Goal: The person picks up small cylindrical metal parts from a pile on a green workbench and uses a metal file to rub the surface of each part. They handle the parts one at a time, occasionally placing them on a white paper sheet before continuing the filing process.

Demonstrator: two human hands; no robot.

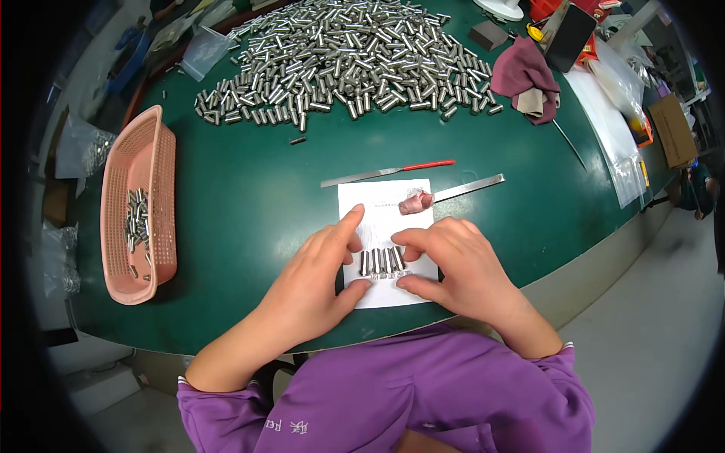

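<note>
Several short metal pins lie side by side in a row on a white sheet of paper. My left hand is at the row's left end, thumb and forefinger spread apart. At the right end is my right hand, its thumb and forefinger also apart, with their tips close to the pins. Neither hand is closed round a pin. Whether any fingertip touches the row, I cannot tell. Beyond the hands lie a flat file with a red handle and a metal strip with a reddish wrapped end.
A large heap of similar metal pins covers the far part of the green table. On the left stands a pink plastic basket with some pins inside. A maroon cloth, a dark phone-like slab and plastic bags lie far right.
</note>
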